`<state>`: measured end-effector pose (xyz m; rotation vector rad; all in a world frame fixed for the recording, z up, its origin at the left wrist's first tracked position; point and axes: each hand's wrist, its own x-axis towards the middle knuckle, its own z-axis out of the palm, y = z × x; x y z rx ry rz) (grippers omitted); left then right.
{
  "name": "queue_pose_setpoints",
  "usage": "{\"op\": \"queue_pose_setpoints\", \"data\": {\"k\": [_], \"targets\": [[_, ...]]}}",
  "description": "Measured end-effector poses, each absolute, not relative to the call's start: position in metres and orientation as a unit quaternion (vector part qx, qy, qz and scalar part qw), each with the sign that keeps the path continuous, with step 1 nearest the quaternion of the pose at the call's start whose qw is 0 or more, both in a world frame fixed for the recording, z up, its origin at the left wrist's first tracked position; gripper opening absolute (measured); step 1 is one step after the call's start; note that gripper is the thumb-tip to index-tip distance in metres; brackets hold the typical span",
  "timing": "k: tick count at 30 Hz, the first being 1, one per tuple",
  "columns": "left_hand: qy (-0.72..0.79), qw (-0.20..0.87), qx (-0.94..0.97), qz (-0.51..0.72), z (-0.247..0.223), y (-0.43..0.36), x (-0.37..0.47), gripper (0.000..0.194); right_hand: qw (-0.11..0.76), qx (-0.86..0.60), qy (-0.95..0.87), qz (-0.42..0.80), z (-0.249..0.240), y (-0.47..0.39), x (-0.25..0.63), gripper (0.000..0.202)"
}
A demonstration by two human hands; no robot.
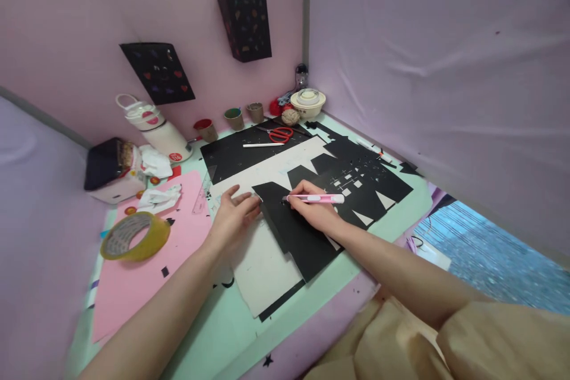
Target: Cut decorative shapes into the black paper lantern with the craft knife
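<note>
My right hand [312, 208] is closed round a pink and white craft knife [327, 198], its tip at the surface of a cut black paper sheet [307, 249]. Beside the sheet's left edge, my left hand [238, 211] has its fingers apart and holds nothing; its fingertips are close to the paper's upper left corner. White paper [265, 267] lies beneath the black sheet. Small square and triangular openings show in the black paper to the right of my right hand. My right fingers hide part of the knife's grip.
Red scissors [280, 135] and a white stick [263, 145] lie behind the hands. A tape roll [162, 238] rests on pink paper [129, 291] at left. A bottle [162, 133], cups and a bowl [308, 108] stand along the back; a black lantern [249, 27] hangs above.
</note>
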<state>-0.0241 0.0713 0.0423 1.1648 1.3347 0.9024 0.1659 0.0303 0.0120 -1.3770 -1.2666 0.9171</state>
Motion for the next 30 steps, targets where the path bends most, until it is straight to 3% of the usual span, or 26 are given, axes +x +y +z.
{"op": "queue_pose_setpoints", "data": {"k": [6,14,21,30], "targets": [[0.522,0.632,0.470,0.328,0.025,0.052,-0.001,0.019,0.544,-0.525,-0.519,0.398,0.015,0.027,0.168,0.015],[0.519,0.564,0.449,0.460,0.006,0.027,0.013,0.026,0.598,-0.457,-0.533,0.388,0.020,0.020,0.171,0.012],[0.531,0.487,0.416,0.554,0.006,0.000,0.005,0.030,0.579,-0.439,-0.592,0.348,0.034,0.007,0.149,0.017],[0.553,0.385,0.493,0.550,0.003,-0.003,-0.002,0.032,0.593,-0.418,-0.616,0.307,0.019,0.003,0.140,0.013]]}}
